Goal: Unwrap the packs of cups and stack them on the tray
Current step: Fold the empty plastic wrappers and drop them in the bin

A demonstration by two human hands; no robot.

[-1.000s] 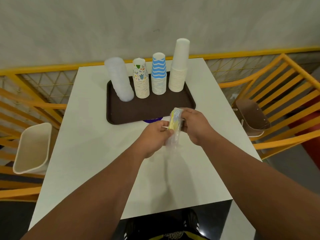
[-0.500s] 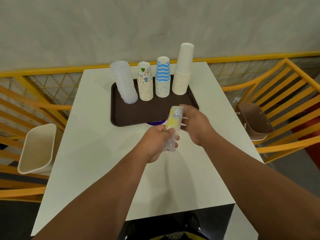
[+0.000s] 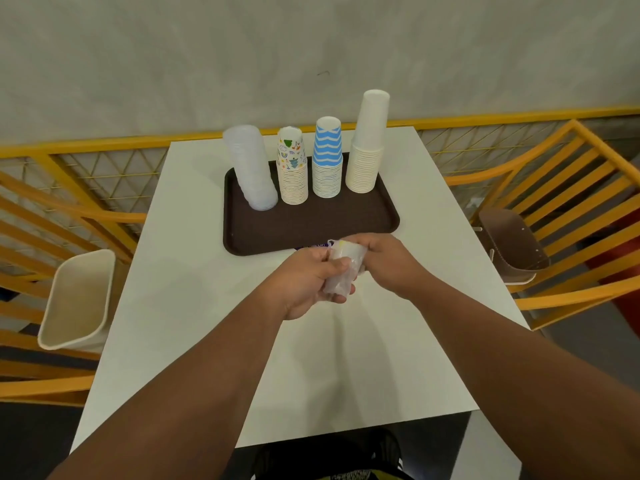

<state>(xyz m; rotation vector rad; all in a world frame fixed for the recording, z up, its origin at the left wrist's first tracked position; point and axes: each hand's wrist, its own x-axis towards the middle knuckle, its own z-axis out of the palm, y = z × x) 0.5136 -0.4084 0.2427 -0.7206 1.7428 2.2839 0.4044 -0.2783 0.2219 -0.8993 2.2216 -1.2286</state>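
A dark brown tray (image 3: 311, 226) lies at the far middle of the white table (image 3: 194, 299). Upside down on it stand several cup stacks: clear plastic cups (image 3: 250, 168), patterned paper cups (image 3: 293, 168), blue zigzag cups (image 3: 327, 157) and tall white cups (image 3: 367, 143). Just in front of the tray, my left hand (image 3: 308, 282) and my right hand (image 3: 388, 261) both grip a crumpled clear plastic wrapper (image 3: 343, 271) with a yellow patch at its top. A purple scrap (image 3: 313, 246) peeks out from under the tray's near edge.
Yellow wooden chairs flank the table. A cream seat (image 3: 74, 303) is at the left and a brown seat (image 3: 512, 244) at the right. A yellow railing (image 3: 104, 142) and grey wall lie behind. The table's near edge is by my body.
The wrapper, held stretched upright between my hands before, is now bunched into a smaller wad. My right hand has closed over its top and my left grips its lower part.
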